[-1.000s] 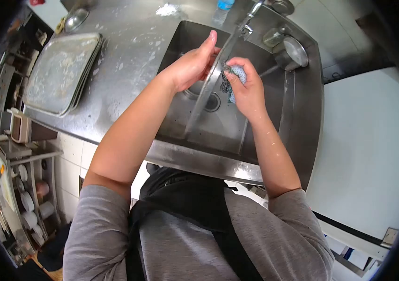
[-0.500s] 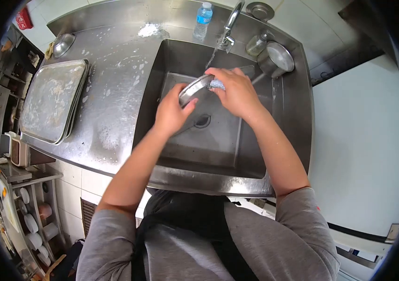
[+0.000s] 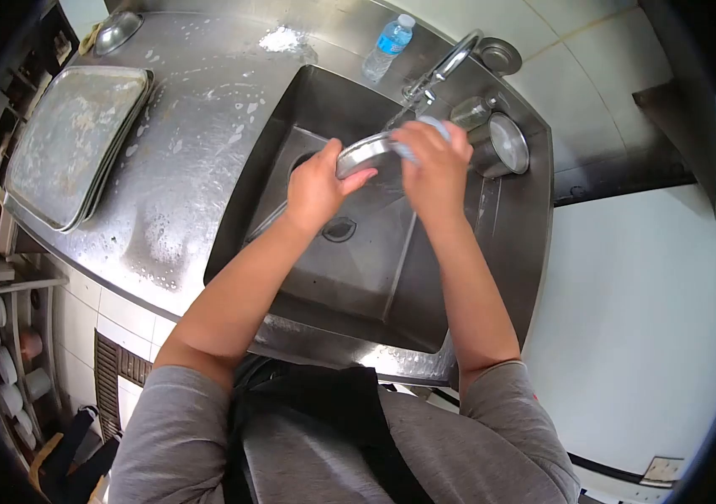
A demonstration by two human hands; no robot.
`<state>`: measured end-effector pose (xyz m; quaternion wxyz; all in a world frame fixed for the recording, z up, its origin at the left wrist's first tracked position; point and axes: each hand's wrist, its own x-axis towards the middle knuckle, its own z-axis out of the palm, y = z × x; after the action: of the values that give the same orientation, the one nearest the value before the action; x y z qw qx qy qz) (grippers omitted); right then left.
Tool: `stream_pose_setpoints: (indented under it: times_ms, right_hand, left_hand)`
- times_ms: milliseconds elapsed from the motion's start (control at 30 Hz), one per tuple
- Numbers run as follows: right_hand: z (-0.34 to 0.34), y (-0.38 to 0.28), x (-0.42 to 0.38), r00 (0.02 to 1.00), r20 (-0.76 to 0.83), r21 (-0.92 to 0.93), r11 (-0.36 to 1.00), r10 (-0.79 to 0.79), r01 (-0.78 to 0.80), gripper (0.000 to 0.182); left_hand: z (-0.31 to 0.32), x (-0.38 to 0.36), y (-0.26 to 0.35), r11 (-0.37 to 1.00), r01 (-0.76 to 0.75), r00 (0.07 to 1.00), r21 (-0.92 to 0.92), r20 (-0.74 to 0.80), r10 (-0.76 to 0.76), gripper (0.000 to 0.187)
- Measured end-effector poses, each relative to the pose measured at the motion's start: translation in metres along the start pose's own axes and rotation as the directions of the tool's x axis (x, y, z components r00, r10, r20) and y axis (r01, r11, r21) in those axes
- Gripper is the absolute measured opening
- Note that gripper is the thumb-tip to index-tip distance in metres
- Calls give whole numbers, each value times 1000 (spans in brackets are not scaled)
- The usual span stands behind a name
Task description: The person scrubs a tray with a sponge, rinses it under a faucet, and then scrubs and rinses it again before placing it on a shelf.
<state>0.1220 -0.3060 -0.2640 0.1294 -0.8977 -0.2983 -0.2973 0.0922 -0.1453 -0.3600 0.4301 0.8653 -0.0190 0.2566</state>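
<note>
Over the sink, my left hand grips the near-left edge of a shiny, shallow round metal dish, thumb along its side. The dish is tilted and seen nearly edge-on. On its far right edge is my right hand, slightly blurred, with its fingers wrapped round a pale blue-and-white scrubbing cloth. Part of the cloth is hidden behind the fingers. Just beyond the dish, water runs from the tap.
At the sink's back right corner stand a metal pot and a glass jar. A water bottle is left of the tap. Stacked trays lie on the wet counter, with a metal bowl behind them.
The view has turned, so the sink and counter appear shifted and tilted. My right hand has moved along the dish's edge with the cloth, while the left keeps its grip.
</note>
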Motion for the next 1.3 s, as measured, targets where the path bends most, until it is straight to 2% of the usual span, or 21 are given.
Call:
stream_pose_setpoints:
  times_ms: [33, 100, 167, 233, 267, 333, 433, 467, 567, 600, 700, 733, 833, 867, 900, 1000, 1067, 1100, 1167, 1233, 1300]
  right_hand:
    - [1, -5, 5, 1000, 7, 6, 1000, -8, 8, 32]
    - [6, -10, 12, 979, 65, -39, 980, -192, 195, 35]
    - [18, 30, 7, 997, 2, 108, 991, -75, 74, 33]
    - [16, 37, 8, 1000, -20, 161, 987, 23, -19, 31]
    - [20, 36, 6, 1000, -12, 164, 986, 18, -16, 31]
    - [12, 2, 16, 990, 7, -48, 989, -139, 139, 31]
    - [14, 17, 20, 994, 20, -20, 994, -103, 104, 30]
    - [25, 47, 15, 1000, 10, 191, 982, -10, 8, 32]
    - [30, 38, 14, 997, -41, 136, 988, -64, 69, 35]
    - [21, 12, 21, 992, 19, 14, 992, -128, 128, 37]
    - [25, 22, 23, 983, -13, 51, 982, -183, 183, 39]
    - [25, 38, 22, 998, 11, 140, 989, -55, 53, 39]
    - [24, 39, 20, 999, -17, 92, 995, -31, 32, 37]
    - [26, 32, 19, 988, -19, 31, 988, -152, 152, 33]
    - [20, 8, 24, 969, 77, -79, 968, -233, 239, 30]
    - [28, 36, 21, 973, 33, 17, 974, -228, 227, 28]
    - [34, 71, 11, 1000, -20, 205, 979, -7, 11, 27]
    - [31, 61, 16, 1000, -23, 206, 978, -13, 17, 27]
    - [19, 18, 22, 984, 37, -59, 983, -174, 176, 32]
    - [19, 15, 23, 974, 14, -42, 973, -226, 226, 28]
    - [30, 60, 19, 995, -45, 141, 985, -90, 95, 27]
  left_hand:
    - [2, 3, -2, 1000, -4, 1000, 10, 0, 4, 55]
    - [6, 6, -5, 1000, 3, 1000, 21, 5, -3, 55]
    - [6, 9, -4, 1000, 11, 1000, -21, 4, -11, 54]
    - [8, 15, 3, 1000, 9, 1000, -8, 6, -9, 54]
    - [9, 17, 5, 1000, 3, 1000, 6, 11, -3, 53]
    - [9, 17, 3, 1000, 18, 1000, 11, 18, -18, 53]
    - [10, 18, -3, 1000, 15, 999, 27, 28, -16, 53]
    - [11, 19, -3, 1000, 4, 1000, 18, 24, -4, 53]
    - [13, 24, -3, 1000, -6, 1000, 17, 11, 6, 53]
    - [14, 23, -2, 1000, -9, 1000, 23, 14, 9, 53]
    - [15, 24, -3, 1000, -15, 1000, 18, 17, 15, 53]
    - [15, 24, -2, 1000, -17, 1000, 15, 16, 17, 53]
    - [17, 25, -1, 999, -33, 999, 39, 10, 33, 54]
    - [18, 23, -1, 999, -25, 1000, 48, 19, 24, 53]
    - [19, 25, 0, 998, -23, 1000, 58, 22, 21, 53]
    - [16, 26, 5, 1000, 2, 998, 25, 58, -4, 53]
    - [20, 26, 7, 1000, -19, 999, 16, 39, 19, 52]
    - [21, 27, 6, 999, -39, 999, 15, 19, 38, 52]
    - [22, 27, 4, 1000, -16, 999, 18, 35, 15, 52]
    - [21, 28, 6, 1000, -6, 998, 20, 56, 4, 52]
    - [20, 28, 9, 999, -1, 997, 37, 72, -1, 50]
